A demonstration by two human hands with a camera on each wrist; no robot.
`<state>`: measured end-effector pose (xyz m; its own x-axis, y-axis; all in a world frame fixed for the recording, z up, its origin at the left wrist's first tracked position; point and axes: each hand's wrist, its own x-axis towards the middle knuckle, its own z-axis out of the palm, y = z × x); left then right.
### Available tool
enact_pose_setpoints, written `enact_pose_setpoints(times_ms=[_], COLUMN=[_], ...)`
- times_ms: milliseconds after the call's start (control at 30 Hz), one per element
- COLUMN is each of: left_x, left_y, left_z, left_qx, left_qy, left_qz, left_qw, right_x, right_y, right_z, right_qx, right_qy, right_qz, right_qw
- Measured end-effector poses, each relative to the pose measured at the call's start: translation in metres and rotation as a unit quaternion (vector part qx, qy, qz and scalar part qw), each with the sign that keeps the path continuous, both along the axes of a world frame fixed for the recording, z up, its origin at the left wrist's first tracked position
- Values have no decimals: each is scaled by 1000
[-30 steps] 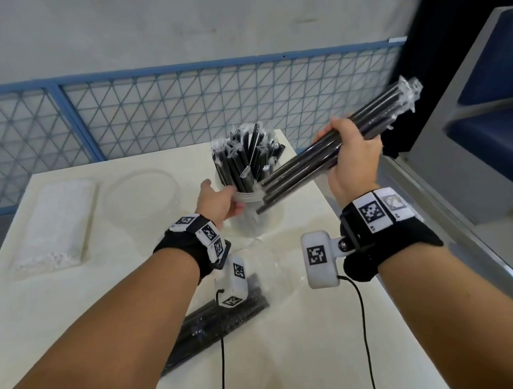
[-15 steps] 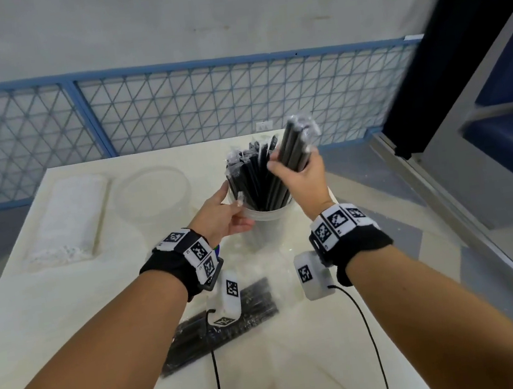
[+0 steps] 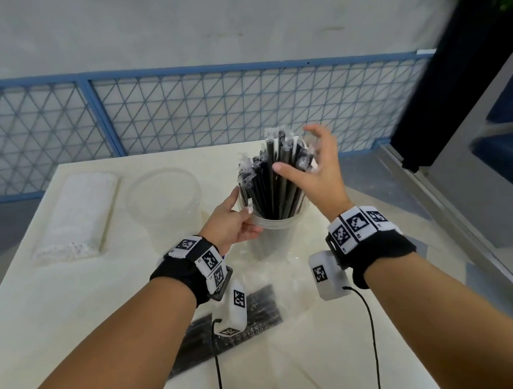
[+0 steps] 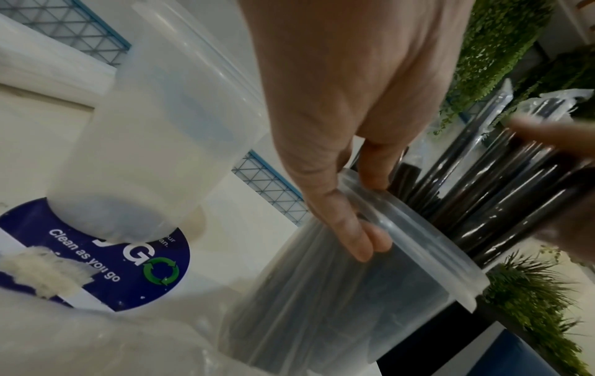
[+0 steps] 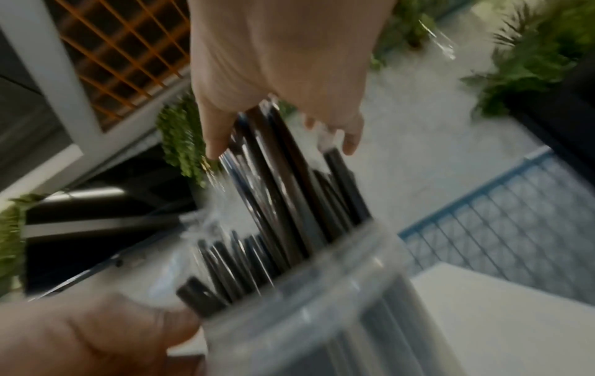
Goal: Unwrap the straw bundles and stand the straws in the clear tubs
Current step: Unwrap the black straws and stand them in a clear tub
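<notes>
A clear tub (image 3: pixel 274 235) stands at the far middle of the table, packed with upright black straws (image 3: pixel 275 185) in clear sleeves. My left hand (image 3: pixel 231 221) grips the tub's left side at the rim; in the left wrist view its fingers (image 4: pixel 351 229) curl over the rim (image 4: pixel 418 241). My right hand (image 3: pixel 312 169) hovers at the straw tops with fingers spread and holds nothing; the right wrist view shows its fingertips (image 5: pixel 215 145) brushing the straws (image 5: pixel 289 190). A second clear tub (image 3: pixel 163 196) stands empty to the left.
A wrapped bundle of black straws (image 3: pixel 259 304) lies on the table under my left wrist. A pack of white straws (image 3: pixel 77 216) lies at the far left. The table's right edge (image 3: pixel 388 275) is close to my right wrist. A blue mesh fence (image 3: pixel 174 114) runs behind.
My right hand swung a fistful of black straws in from the right, stood them in the tub and let go. The left hand stayed on the tub.
</notes>
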<state>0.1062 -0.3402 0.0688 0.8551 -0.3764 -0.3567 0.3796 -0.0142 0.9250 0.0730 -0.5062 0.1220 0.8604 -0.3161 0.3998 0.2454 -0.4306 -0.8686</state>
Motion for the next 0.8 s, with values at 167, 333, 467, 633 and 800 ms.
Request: enact_pose_setpoints(times_ms=[167,333,467,633,800], left_x=[-2,-9,-9,-11,-13], left_y=[-1,1,3,3,3], left_z=[1,4,1,4,5], left_qx=[5,12,9,4,4], left_qy=[6,0,2,2,6], left_qz=[11,7,3,1,18], left_qw=[1000,1000,1000,1000,1000], right_x=[26,25,3,-4,1], right_y=[15,32,31,22,37], right_z=[20,13,-19,-29,-5], right_qx=[-307,-235,-220,-248,-306], right_qy=[0,27,25,29,-43], right_qz=[64,93,117,104,87], right_qw=[949,967,968,963,947])
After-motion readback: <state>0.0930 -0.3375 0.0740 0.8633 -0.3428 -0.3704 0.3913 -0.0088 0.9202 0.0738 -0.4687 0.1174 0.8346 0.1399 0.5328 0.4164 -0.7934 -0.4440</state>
